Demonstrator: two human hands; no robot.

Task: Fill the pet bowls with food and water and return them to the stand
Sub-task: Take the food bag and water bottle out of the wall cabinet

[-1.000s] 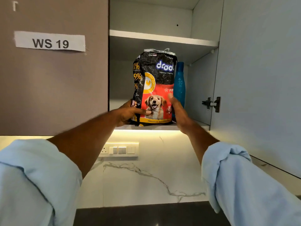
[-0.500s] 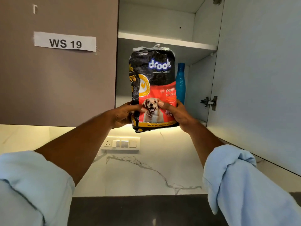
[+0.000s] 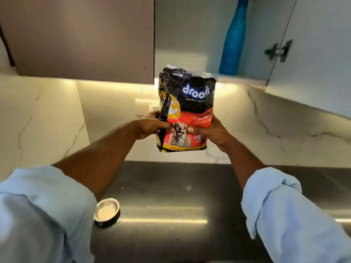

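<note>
Left hand [image 3: 152, 126] and right hand [image 3: 210, 132] both gripping dog food bag [image 3: 187, 111] upright above steel counter [image 3: 171, 186], empty metal bowl [image 3: 107, 210] near counter's front-left, blue bottle [image 3: 232, 38] on cupboard shelf

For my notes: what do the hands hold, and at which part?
Both hands, left hand and right hand, grip the dog food bag by its lower sides, thumbs on the front.

The food bag [image 3: 187, 111] is shiny, crinkly plastic. The counter [image 3: 171, 186] is smooth, shiny metal, and so is the little bowl [image 3: 106, 209] on it. The wall [image 3: 47, 118] looks like smooth white marble. The blue bottle [image 3: 232, 38] may be plastic. The rolled sleeves [image 3: 275, 205] are soft cloth.
</note>
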